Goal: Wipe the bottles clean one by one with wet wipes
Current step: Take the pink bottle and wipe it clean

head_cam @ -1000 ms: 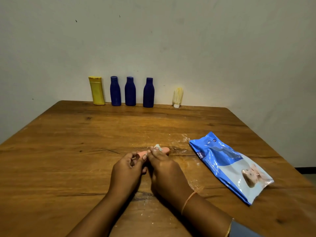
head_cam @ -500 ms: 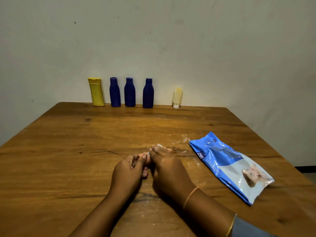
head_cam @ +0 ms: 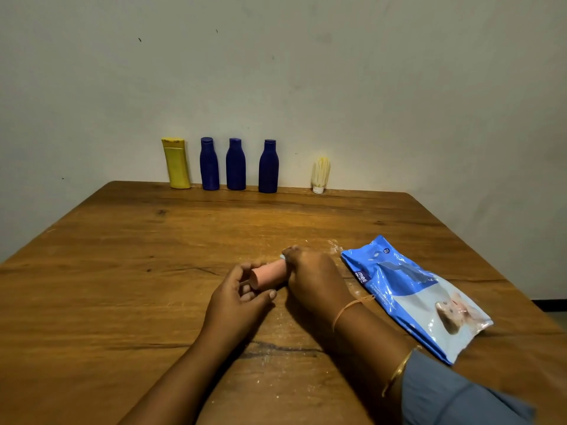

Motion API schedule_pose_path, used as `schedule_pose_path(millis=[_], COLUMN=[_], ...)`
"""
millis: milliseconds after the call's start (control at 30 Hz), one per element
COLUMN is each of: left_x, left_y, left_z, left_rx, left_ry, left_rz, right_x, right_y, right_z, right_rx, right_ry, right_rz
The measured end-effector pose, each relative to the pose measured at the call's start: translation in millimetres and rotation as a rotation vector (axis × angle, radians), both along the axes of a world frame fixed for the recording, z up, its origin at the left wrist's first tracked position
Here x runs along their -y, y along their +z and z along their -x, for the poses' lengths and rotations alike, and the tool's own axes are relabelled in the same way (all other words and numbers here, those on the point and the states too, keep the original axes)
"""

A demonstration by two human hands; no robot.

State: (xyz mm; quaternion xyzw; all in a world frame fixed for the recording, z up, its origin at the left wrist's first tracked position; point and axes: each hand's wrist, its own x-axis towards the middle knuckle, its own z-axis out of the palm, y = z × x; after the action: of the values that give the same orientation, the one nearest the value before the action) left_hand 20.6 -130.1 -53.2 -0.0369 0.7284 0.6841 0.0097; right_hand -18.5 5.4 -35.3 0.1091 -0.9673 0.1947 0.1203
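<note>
Wooden table (head_cam: 122, 271): left grip (head_cam: 236, 297) and right grip (head_cam: 313, 277) (pressing wipe (head_cam: 281, 257)) curl round pink bottle (head_cam: 268, 276).

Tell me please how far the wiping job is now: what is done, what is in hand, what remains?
Done: cannot be confirmed; no bottle shows whether it is clean. In hand: the left hand holds a pink bottle sideways, and the right hand grips its far end, a wet wipe peeking out. Possibly left: the yellow bottle, three blue bottles and the small pale bottle standing by the wall.
</note>
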Motion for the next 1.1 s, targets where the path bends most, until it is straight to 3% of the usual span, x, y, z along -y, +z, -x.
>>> schedule_pose_path(millis=[67,167,300,467,600,667,800,900,967,1100], left_x=[0.1,0.6,0.3,-0.8,-2.1,-2.1,-0.3,-0.9,-1.7,-2.9], left_y=[-3.7,-8.4,-11.3,-7.4,-6.3,-6.1,-6.2,-4.5,-3.4,-3.0], left_z=[1.3,3.8,4.8,5.7,4.7,3.5,1.2,0.1,0.2,-0.4], left_rx=[-0.011,-0.026,-0.054,-0.055,-0.059,-0.053,-0.066,-0.069,-0.059,-0.074], left_ry=[0.017,0.056,0.079,0.052,0.058,0.045,0.038,0.036,0.035,0.045], left_rz=[0.060,0.111,0.134,0.129,0.147,0.144,0.125,0.125,0.125,0.184], right_x=[5.0,22.3,20.3,-2.5,-4.0,-1.9,21.3,11.2,0.2,-8.5], right_y=[-0.8,-12.7,-25.6,-25.6,-16.3,-18.2,-28.8,-31.1,-29.1,-19.1], right_z=[-1.3,-18.7,-25.2,-5.6,7.1,6.9,-17.2,-15.4,-7.4,6.4], right_rx=[-0.016,-0.149,-0.188,-0.146,0.042,0.032,-0.195,-0.205,-0.183,-0.024], right_ry=[-0.009,0.141,0.255,0.092,-0.256,-0.331,0.120,0.221,0.149,-0.179], right_rz=[0.002,-0.050,-0.074,0.109,0.409,0.381,0.073,-0.024,0.050,0.386])
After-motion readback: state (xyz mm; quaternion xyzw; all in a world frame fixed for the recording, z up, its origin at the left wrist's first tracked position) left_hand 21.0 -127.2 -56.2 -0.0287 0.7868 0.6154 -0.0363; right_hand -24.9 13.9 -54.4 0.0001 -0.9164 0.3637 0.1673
